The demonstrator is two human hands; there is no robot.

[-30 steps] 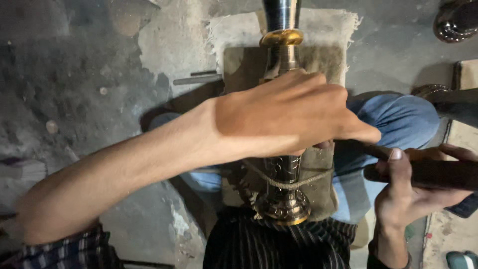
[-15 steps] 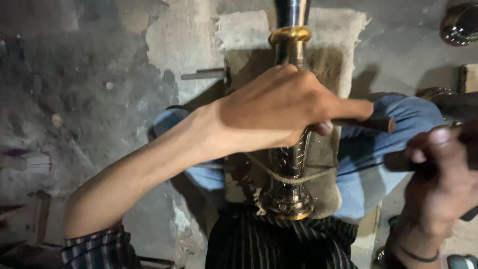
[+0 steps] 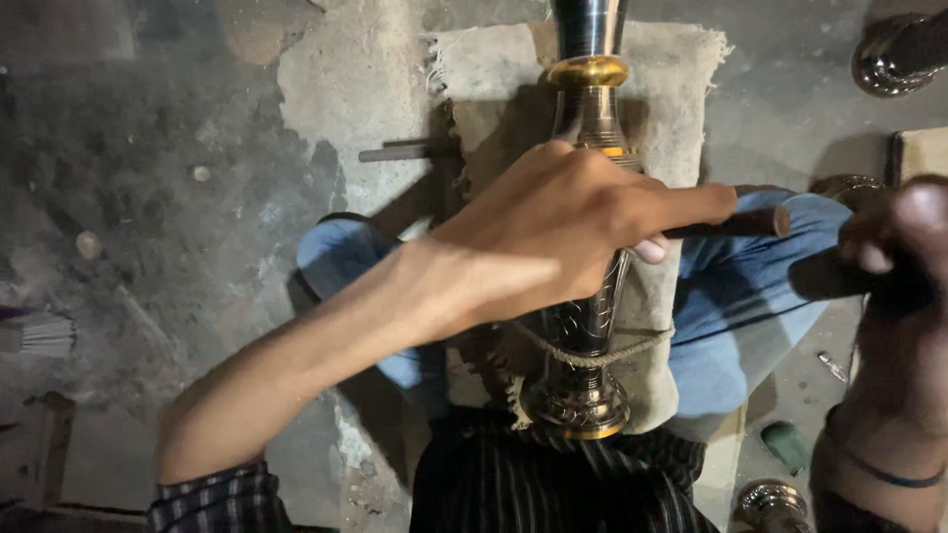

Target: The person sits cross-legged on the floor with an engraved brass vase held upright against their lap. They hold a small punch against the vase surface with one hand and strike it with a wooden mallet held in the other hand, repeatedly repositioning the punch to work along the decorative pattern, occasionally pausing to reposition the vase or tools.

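A tall engraved metal vase (image 3: 590, 296), laid on a beige cloth (image 3: 681, 89) across the lap and tied with a cord (image 3: 592, 357), is steadied by the left hand (image 3: 563, 232), closed around a thin chisel (image 3: 736, 224), while the blurred right hand (image 3: 904, 266) is clenched on a dark handle.

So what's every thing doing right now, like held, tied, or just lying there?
Left hand: closed on a thin rod, resting over the vase.
Thin rod: held, pointing sideways.
Right hand: raised, blurred, gripping something dark.
Metal vase: lying on the cloth, tied down.
Rope: looped around the vase.
Cloth: spread flat, frayed.
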